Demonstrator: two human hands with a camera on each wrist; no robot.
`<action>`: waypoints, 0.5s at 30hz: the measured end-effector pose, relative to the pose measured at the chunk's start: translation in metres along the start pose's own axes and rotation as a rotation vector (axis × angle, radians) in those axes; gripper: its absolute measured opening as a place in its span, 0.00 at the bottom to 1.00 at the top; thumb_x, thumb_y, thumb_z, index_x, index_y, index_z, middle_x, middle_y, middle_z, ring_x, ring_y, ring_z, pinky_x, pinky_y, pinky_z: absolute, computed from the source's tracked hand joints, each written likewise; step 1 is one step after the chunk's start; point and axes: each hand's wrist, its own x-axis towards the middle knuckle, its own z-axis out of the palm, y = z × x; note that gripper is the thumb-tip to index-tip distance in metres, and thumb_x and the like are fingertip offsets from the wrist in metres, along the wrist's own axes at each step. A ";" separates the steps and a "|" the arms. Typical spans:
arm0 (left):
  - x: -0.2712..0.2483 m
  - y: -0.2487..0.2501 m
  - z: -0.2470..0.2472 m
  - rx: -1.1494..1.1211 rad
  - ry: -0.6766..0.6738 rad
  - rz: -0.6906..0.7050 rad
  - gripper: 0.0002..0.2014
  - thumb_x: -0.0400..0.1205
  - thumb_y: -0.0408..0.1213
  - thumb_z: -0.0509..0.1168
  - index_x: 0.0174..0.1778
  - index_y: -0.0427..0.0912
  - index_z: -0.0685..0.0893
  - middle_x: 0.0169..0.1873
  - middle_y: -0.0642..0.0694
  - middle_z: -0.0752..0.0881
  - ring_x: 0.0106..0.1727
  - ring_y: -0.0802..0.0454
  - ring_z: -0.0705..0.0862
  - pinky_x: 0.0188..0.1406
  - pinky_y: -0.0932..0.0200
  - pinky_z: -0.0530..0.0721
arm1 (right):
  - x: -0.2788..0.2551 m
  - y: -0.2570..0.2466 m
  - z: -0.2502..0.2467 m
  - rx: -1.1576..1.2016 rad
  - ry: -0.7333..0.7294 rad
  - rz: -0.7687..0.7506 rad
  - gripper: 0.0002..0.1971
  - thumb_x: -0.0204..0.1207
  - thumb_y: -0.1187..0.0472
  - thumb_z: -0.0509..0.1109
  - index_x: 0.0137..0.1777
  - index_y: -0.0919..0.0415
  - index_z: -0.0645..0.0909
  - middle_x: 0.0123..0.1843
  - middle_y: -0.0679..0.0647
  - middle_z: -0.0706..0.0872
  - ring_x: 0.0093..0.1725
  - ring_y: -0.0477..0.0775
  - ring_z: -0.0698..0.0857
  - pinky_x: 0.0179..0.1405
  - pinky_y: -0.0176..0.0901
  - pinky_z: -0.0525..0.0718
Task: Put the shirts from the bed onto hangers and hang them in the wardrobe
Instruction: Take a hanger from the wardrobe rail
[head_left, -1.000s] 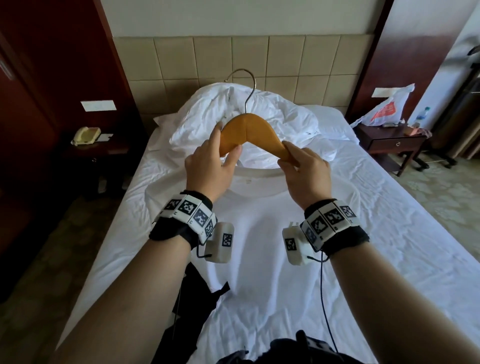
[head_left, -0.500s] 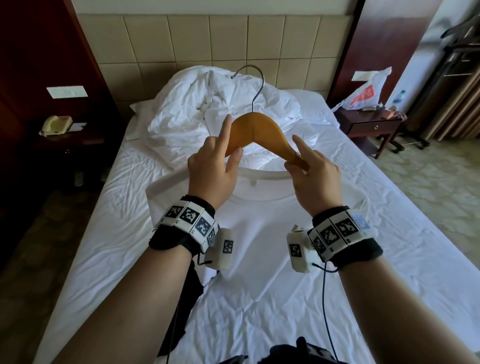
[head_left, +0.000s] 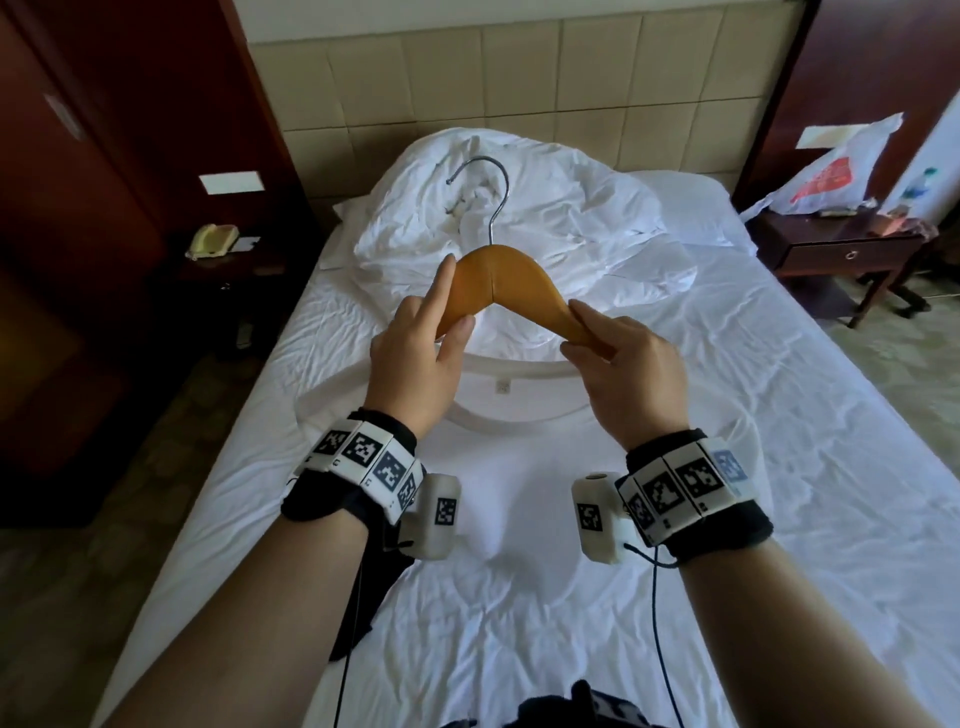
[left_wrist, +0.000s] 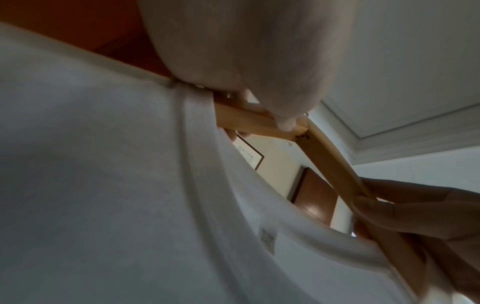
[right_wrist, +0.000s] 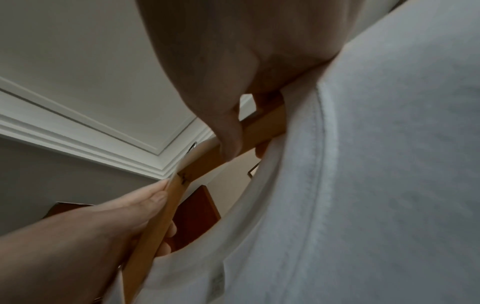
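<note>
I hold a wooden hanger (head_left: 498, 280) with a metal hook (head_left: 491, 197) upright over the bed. My left hand (head_left: 452, 306) pinches its left arm, index finger stretched up along the wood. My right hand (head_left: 582, 322) pinches the right arm near its end. A white T-shirt (head_left: 519, 493) lies front-up on the bed, its collar (head_left: 514, 364) just under my hands. In the left wrist view the hanger (left_wrist: 330, 162) runs down into the shirt's neck opening (left_wrist: 233, 195). The right wrist view shows the hanger's (right_wrist: 262, 131) other arm slipping behind the shirt's collar (right_wrist: 298, 164).
A crumpled white duvet (head_left: 597, 208) is heaped at the headboard. A dark nightstand (head_left: 841, 249) with a plastic bag (head_left: 841, 171) stands to the right. A telephone (head_left: 210, 241) sits on the left stand. A dark garment (head_left: 374, 587) lies by the bed's left edge.
My left index finger has stretched out along the hanger arm. Both hands keep their hold on the hanger above the collar. The head view has swung slightly.
</note>
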 end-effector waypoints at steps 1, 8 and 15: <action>-0.004 -0.002 -0.006 0.023 0.013 -0.020 0.31 0.83 0.51 0.57 0.83 0.55 0.59 0.49 0.44 0.77 0.49 0.43 0.82 0.53 0.36 0.83 | 0.000 -0.003 0.005 0.014 -0.012 -0.027 0.21 0.73 0.57 0.75 0.67 0.46 0.84 0.41 0.48 0.85 0.48 0.57 0.85 0.53 0.55 0.80; -0.051 -0.026 -0.090 0.141 0.159 -0.196 0.31 0.84 0.50 0.57 0.84 0.53 0.58 0.57 0.40 0.78 0.56 0.46 0.80 0.57 0.45 0.83 | -0.011 -0.062 0.061 0.123 -0.211 -0.210 0.21 0.74 0.57 0.74 0.68 0.46 0.83 0.46 0.54 0.88 0.50 0.59 0.85 0.53 0.55 0.79; -0.095 -0.060 -0.199 0.337 0.337 -0.241 0.29 0.87 0.42 0.59 0.85 0.51 0.57 0.53 0.52 0.73 0.49 0.65 0.72 0.51 0.61 0.79 | -0.035 -0.155 0.125 0.206 -0.348 -0.455 0.25 0.73 0.51 0.66 0.71 0.49 0.80 0.46 0.54 0.86 0.47 0.60 0.84 0.49 0.57 0.81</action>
